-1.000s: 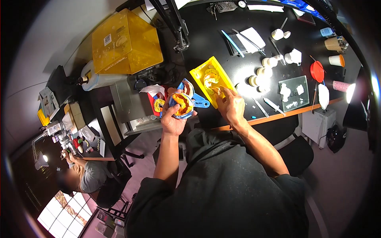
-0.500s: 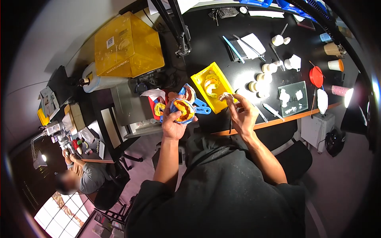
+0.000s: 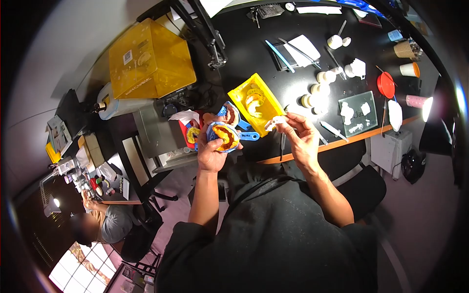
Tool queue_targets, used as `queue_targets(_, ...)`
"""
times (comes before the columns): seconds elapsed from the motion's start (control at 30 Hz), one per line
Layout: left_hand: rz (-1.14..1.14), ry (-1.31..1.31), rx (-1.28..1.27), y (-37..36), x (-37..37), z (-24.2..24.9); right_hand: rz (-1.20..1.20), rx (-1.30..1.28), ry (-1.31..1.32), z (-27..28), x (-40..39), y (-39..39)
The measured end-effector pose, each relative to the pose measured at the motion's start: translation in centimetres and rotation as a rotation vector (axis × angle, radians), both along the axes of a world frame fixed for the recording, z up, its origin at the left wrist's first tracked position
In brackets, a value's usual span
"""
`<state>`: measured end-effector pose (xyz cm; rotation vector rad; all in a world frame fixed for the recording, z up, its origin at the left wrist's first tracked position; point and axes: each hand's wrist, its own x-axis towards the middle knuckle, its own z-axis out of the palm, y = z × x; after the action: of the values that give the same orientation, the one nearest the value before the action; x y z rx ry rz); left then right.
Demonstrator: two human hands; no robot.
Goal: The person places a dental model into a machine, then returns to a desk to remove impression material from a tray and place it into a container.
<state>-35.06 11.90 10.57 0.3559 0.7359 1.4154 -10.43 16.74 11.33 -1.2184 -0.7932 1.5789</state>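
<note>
My left hand (image 3: 210, 158) is wrapped around two blue dental impression trays. The nearer impression tray (image 3: 224, 136) faces up, filled with yellow and orange impression material; the other impression tray (image 3: 230, 114), with a reddish arch inside, lies just beyond it. Their blue handles point right. Between thumb and fingers, my right hand (image 3: 304, 141) pinches a small whitish dental arch piece (image 3: 273, 123), its toothed edge showing. That piece is beside the near corner of a yellow box (image 3: 269, 94), in which a yellowish dental cast (image 3: 253, 103) lies.
Several small white jars (image 3: 320, 90) stand under bright light. A glass slab (image 3: 359, 115) carries white lumps, with a red dish (image 3: 385, 85) beyond. The bench's wooden edge (image 3: 337, 143) runs near my right forearm. Another person (image 3: 110, 222) sits at a bench on the left.
The whole view has shifted slightly. My right hand has turned the whitish dental arch piece so more of its toothed side shows. My left hand keeps both impression trays.
</note>
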Motion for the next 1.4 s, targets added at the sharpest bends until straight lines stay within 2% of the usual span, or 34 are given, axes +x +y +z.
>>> queue_targets(0.17, 0.016, 0.016, -0.019, 0.1, 0.2, 0.3, -0.006, 0.048, 0.066, 0.8, -0.3, -0.4)
queue_targets(0.7, 0.024, -0.018, -0.008, 0.2, 0.3, 0.0, 0.009, 0.412, -0.271, 2.0, -0.3, -0.9)
queue_targets(1.1, 0.015, -0.007, -0.021, 0.5, 0.4, 0.5, 0.057, 0.43, -0.32, 1.3, 0.6, -1.1)
queue_targets(1.2, 0.011, -0.006, -0.021, 0.6, 0.4, 0.6, -0.008, 0.417, -0.38, 1.4, 0.5, -1.0)
queue_targets(1.4, 0.019, -0.003, -0.005, 0.7, 0.3, 0.6, -0.029, 0.286, -0.387, 0.7, 1.3, -1.4)
